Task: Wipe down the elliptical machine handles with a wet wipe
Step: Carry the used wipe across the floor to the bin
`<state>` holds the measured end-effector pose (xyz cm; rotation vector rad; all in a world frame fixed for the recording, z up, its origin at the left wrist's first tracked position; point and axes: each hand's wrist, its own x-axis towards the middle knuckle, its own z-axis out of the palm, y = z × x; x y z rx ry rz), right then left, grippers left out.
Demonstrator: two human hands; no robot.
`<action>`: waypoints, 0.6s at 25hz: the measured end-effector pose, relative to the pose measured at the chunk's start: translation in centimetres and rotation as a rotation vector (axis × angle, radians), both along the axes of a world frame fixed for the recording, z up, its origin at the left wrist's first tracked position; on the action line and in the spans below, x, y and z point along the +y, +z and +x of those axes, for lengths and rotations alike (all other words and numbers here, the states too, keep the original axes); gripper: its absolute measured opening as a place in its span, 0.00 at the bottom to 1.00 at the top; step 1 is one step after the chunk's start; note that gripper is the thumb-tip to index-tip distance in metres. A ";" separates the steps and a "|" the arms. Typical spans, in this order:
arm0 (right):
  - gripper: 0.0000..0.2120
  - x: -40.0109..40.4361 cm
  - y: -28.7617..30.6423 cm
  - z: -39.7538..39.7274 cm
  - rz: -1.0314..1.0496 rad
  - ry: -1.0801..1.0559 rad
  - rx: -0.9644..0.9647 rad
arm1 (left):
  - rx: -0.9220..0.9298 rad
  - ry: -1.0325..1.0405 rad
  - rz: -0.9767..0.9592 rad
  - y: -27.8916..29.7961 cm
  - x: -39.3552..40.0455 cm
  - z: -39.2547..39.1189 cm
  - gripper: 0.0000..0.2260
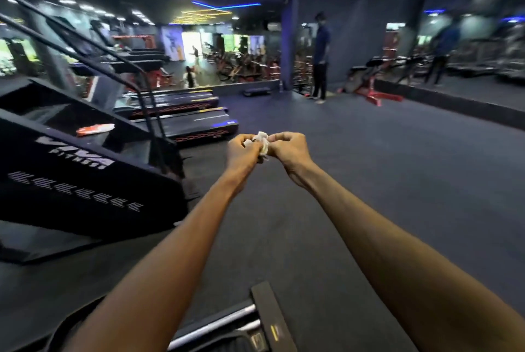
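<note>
Both forearms reach straight out from the bottom edge and meet just above the middle of the view. The left hand [244,150] and the right hand [287,147] are held knuckles up, fingers curled inward, thumbs and fingertips pinching a small crumpled white wipe [262,142] between them. The wipe sits bunched in the narrow gap where the two hands touch, with only its upper folds and a bit of its lower edge showing.

At 6 o'clock, below the arms, lies the dark end of an exercise machine [264,320] with silver rails; whether it is the elliptical cannot be told, and no handles show. At 9 o'clock stands a large black stair machine [85,178] with white lettering on its side, and a red and white packet [95,129] lies on one of its steps. Beyond it, toward 10 o'clock, a row of treadmills [196,124] runs away across the dark floor [369,181]. At 1 o'clock, well apart, a person in dark clothes [321,59] stands beside a pillar [288,30].
</note>
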<state>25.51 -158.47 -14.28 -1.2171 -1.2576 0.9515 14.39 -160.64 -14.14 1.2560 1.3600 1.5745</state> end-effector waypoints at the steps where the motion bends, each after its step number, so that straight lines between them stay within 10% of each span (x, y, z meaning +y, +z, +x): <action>1: 0.10 -0.3 0.2 2.0 0.013 -0.016 -0.021 | 0.001 -0.039 0.001 0.0 0.8 1.9 0.04; 15: 0.06 0.4 2.0 27.7 0.049 -0.687 -0.101 | 0.188 -0.698 0.039 3.4 8.9 27.8 0.02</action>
